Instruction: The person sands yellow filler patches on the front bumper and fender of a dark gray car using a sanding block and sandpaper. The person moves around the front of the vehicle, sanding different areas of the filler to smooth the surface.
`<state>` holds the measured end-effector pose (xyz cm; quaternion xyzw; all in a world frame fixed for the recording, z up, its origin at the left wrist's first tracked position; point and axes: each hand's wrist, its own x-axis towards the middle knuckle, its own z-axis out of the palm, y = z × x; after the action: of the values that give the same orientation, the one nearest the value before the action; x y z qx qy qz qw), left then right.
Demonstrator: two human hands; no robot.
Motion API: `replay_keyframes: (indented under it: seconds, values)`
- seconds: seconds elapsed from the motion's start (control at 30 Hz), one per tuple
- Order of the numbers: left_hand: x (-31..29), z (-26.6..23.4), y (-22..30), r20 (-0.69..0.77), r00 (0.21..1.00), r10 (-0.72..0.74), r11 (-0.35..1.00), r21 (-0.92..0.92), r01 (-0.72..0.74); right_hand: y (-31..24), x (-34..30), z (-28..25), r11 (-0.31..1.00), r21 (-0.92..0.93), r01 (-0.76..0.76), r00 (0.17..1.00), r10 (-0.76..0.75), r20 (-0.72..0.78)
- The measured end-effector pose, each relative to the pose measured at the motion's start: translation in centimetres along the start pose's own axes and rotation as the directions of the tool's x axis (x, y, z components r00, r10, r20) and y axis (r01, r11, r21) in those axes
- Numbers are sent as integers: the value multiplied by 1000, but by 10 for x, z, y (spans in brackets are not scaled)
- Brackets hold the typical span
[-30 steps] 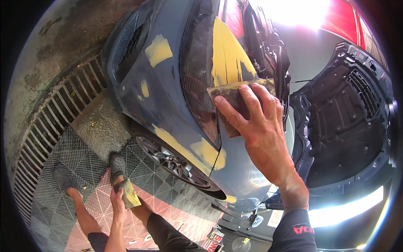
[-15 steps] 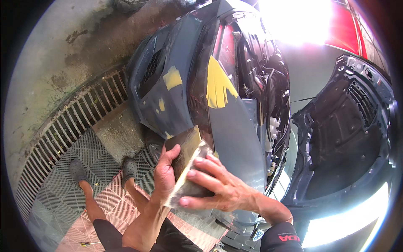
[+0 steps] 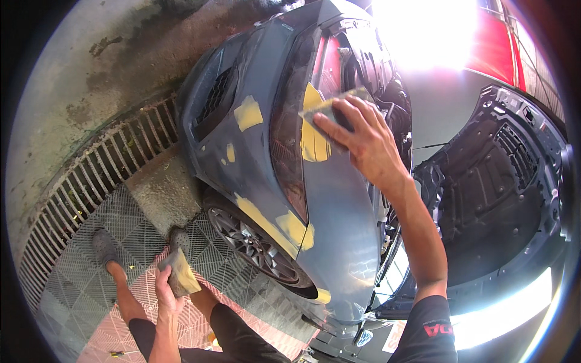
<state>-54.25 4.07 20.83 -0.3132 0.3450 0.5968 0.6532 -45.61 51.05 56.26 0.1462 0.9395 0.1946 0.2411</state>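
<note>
My right hand (image 3: 372,145) grips a flat, putty-smeared spreader (image 3: 327,114), its fingers pressed on the top. It lies against the large yellow putty patch (image 3: 313,142) on the grey car fender (image 3: 345,224), beside the headlight (image 3: 287,133), and covers part of that patch. Low on the left, my left hand (image 3: 167,297) holds a small flat board (image 3: 181,275) coated with yellowish putty, well away from the car. More yellow putty (image 3: 290,227) lies along the wheel arch, and a squarish patch (image 3: 248,114) is on the bumper (image 3: 233,151).
Right of the fender is the uncovered engine bay (image 3: 396,103). A detached dark hood (image 3: 490,199) stands farther right. The front wheel (image 3: 254,242) is below the arch. A slotted drain grate (image 3: 103,163) curves along the left, beside grey and pink floor tiles (image 3: 109,333).
My hands have parted. The right moved up and away with the spreader onto the fender's putty patch; the left dropped down and left with the board. The wheel and arch putty are now uncovered.
</note>
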Motion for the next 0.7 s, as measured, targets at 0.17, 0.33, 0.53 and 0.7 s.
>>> replay_keyframes:
  seconds: [0.17,0.33,0.53,0.7]
  values:
    - [44,-82,-46,-71,997,21,949,314,3,19,31,20,999,14,30,1000,-30,2]
    - [65,-94,-64,-32,999,20,913,407,-5,25,39,27,998,26,54,999,-54,3]
    - [68,-99,-65,-18,1000,11,912,410,-3,26,42,30,999,14,37,998,-37,52]
    - [66,-88,-65,-55,998,6,915,402,17,6,29,23,995,102,-4,998,-4,70]
